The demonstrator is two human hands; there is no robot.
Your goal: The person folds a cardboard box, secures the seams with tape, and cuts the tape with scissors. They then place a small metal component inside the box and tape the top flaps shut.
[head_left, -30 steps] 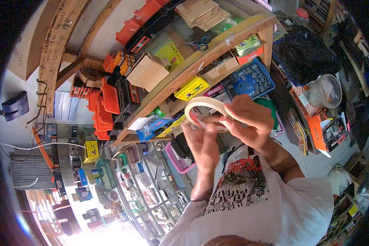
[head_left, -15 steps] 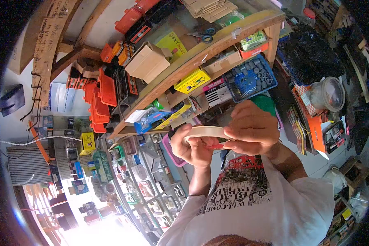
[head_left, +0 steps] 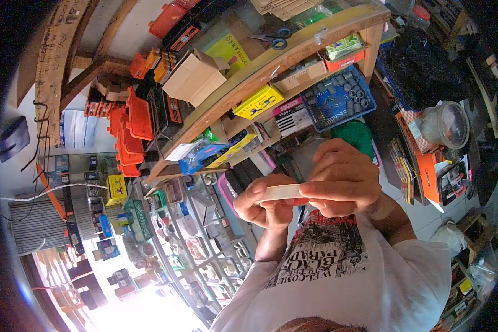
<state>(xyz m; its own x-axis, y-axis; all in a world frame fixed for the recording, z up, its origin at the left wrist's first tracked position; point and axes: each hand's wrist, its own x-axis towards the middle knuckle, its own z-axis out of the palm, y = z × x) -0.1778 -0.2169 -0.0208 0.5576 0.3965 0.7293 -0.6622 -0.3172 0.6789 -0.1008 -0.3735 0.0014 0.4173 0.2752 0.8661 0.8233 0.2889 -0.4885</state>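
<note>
A roll of cream tape [head_left: 281, 192], seen nearly edge-on, is held level between both hands in front of my chest. My left hand [head_left: 264, 206] grips its left end, with thumb and curled fingers around the band. My right hand [head_left: 344, 180] pinches the other end, its fingers folded over and its thumb beneath. A bit of red shows just below the band, between the hands. My printed white shirt [head_left: 337, 282] lies right below them.
Beyond my hands stands a wooden-framed counter [head_left: 293, 52] with scissors [head_left: 278, 42] and an opened cardboard box [head_left: 196, 77] on it. Its shelf holds a blue basket [head_left: 318, 124] of grey fittings. A glass display case [head_left: 205, 243] stands at left, a clear round tub [head_left: 451, 126] at right.
The roll has tipped so that its band shows flat and its open ring has gone from sight. My left fingers have curled in closer, and the whole view has shifted slightly.
</note>
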